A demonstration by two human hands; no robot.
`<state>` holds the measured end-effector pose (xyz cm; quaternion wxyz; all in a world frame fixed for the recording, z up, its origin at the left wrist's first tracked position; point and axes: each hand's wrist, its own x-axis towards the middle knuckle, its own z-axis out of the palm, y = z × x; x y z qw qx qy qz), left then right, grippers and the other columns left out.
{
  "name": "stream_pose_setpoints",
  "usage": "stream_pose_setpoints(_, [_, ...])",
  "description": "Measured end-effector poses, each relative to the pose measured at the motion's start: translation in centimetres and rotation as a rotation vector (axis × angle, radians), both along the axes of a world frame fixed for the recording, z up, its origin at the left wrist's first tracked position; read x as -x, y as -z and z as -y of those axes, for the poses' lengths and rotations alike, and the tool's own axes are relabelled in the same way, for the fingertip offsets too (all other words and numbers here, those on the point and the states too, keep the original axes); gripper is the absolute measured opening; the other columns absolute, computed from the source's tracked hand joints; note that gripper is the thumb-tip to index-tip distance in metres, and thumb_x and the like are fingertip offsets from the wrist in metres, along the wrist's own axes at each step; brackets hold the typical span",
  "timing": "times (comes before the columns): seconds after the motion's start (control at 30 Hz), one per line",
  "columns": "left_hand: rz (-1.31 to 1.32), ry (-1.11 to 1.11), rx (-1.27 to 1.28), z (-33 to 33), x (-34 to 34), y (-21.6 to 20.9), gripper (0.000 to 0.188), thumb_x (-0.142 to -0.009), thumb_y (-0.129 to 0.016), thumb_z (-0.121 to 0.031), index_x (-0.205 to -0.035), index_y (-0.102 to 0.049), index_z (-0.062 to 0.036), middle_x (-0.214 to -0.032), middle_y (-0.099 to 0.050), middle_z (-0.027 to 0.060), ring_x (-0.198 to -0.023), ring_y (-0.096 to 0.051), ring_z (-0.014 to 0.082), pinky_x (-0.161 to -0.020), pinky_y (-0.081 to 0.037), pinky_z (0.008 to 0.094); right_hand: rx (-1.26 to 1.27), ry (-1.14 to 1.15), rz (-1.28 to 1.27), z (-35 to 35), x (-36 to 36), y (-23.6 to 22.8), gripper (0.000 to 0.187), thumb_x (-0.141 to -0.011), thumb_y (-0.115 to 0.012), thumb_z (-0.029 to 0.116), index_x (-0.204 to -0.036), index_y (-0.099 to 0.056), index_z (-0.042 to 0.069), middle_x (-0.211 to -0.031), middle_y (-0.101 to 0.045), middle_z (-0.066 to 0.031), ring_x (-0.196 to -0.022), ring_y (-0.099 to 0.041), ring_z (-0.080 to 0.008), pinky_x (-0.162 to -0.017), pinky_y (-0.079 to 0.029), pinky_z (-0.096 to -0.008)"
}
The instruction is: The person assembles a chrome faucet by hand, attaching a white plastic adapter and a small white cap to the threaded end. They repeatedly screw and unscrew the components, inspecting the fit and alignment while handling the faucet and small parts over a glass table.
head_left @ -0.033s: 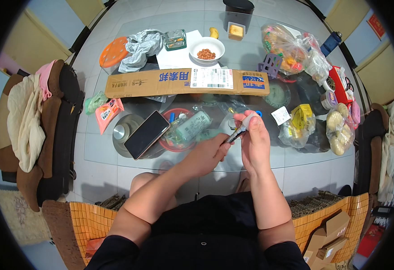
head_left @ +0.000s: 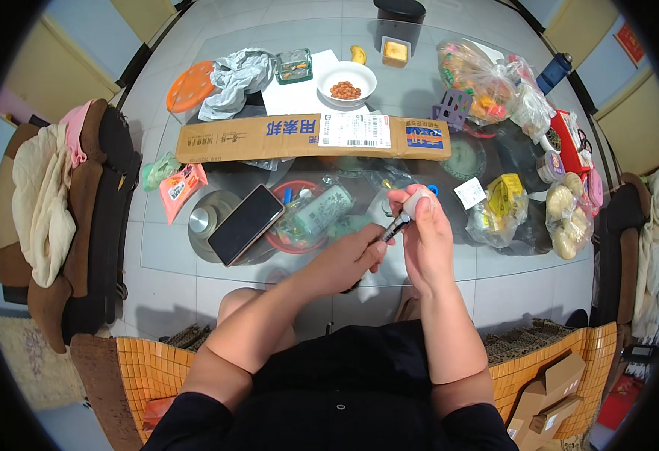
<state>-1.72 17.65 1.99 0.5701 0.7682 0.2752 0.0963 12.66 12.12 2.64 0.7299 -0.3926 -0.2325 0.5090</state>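
Observation:
My left hand point(head_left: 359, 255) is closed around a slim dark rod with a silvery section point(head_left: 395, 227), pen-like in shape; its exact kind is unclear. The rod slants up to the right, and a black end shows below the left hand. At its upper end my right hand point(head_left: 427, 233) pinches a small white wad point(head_left: 419, 200), perhaps tissue, against the tip. Both hands are above the near edge of the glass table point(head_left: 171, 252). Left of them lie a black phone point(head_left: 246, 225) and a pink basin point(head_left: 297, 246) with a patterned plastic packet point(head_left: 325, 210).
A long cardboard box point(head_left: 262, 139) spans the table beyond my hands. Farther back stand a white bowl point(head_left: 322, 90) of reddish nuts and a glass dish point(head_left: 294, 68). Bagged goods point(head_left: 501, 210) lie to the right. A metal-lidded round container point(head_left: 201, 220) stands left.
The rod's black lower end now shows below my left hand. The rod has shifted slightly down and left, and more of the white wad shows in my right fingers.

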Motion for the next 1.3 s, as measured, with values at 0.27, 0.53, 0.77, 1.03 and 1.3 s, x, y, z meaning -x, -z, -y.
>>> stream_pose_setpoints(0.27, [0.467,0.340,1.414,1.4,0.6,-0.5,0.036,-0.095,-0.043,-0.044,-0.095,-0.046,-0.0078,-0.065,-0.037,-0.0026,-0.051,-0.035,0.0074,-0.049,-0.035,0.0227,-0.295,-0.447,-0.384,0.6,-1.3,-1.1,0.052,-0.089,-0.055,0.043,-0.119,-0.045,0.003,-0.113,-0.056,-0.0130,-0.113,-0.049,-0.0293,-0.110,-0.019,-0.0530])
stream_pose_setpoints(0.53, [0.194,0.087,0.546,1.3,1.3,-2.0,0.029,-0.098,-0.039,-0.035,-0.095,-0.046,-0.0064,-0.066,-0.047,0.0015,-0.051,-0.044,0.0138,-0.046,-0.036,0.0276,-0.361,-0.381,-0.050,0.2,-0.9,-1.0,0.042,-0.086,-0.060,0.043,-0.106,-0.047,0.009,-0.078,-0.047,-0.0010,-0.086,-0.046,-0.0186,-0.109,-0.019,-0.0517])
stream_pose_setpoints(0.77, [-0.114,-0.087,-0.361,0.7,0.2,-0.7,0.026,-0.096,-0.040,-0.027,-0.101,-0.043,-0.0019,-0.075,-0.057,0.0279,-0.066,-0.054,0.0462,-0.053,-0.041,0.0499,-0.265,-0.026,0.004,-0.6,1.2,1.1,0.025,-0.093,-0.053,0.024,-0.109,-0.045,0.006,-0.085,-0.053,-0.0059,-0.093,-0.051,-0.0203,-0.109,-0.021,-0.0428])
stream_pose_setpoints(1.03, [0.181,0.164,0.986,0.8,0.6,0.2,0.037,-0.097,-0.038,-0.042,-0.090,-0.046,-0.0069,-0.064,-0.041,-0.0012,-0.050,-0.039,0.0107,-0.045,-0.035,0.0252,-0.341,-0.467,-0.374,-0.5,-1.2,1.9,0.024,-0.090,-0.058,0.031,-0.088,-0.046,0.010,-0.075,-0.049,-0.0028,-0.078,-0.050,-0.0176,-0.099,-0.037,-0.0429])
stream_pose_setpoints(1.3, [0.014,0.024,0.383,1.8,0.4,-0.7,0.037,-0.098,-0.037,-0.040,-0.093,-0.046,-0.0046,-0.065,-0.046,0.0036,-0.055,-0.042,0.0167,-0.048,-0.038,0.0305,-0.081,-0.306,-0.107,-0.1,0.0,0.9,0.038,-0.093,-0.050,0.036,-0.065,-0.040,0.012,-0.051,-0.038,-0.0003,-0.054,-0.043,-0.0144,-0.096,-0.041,-0.0433])
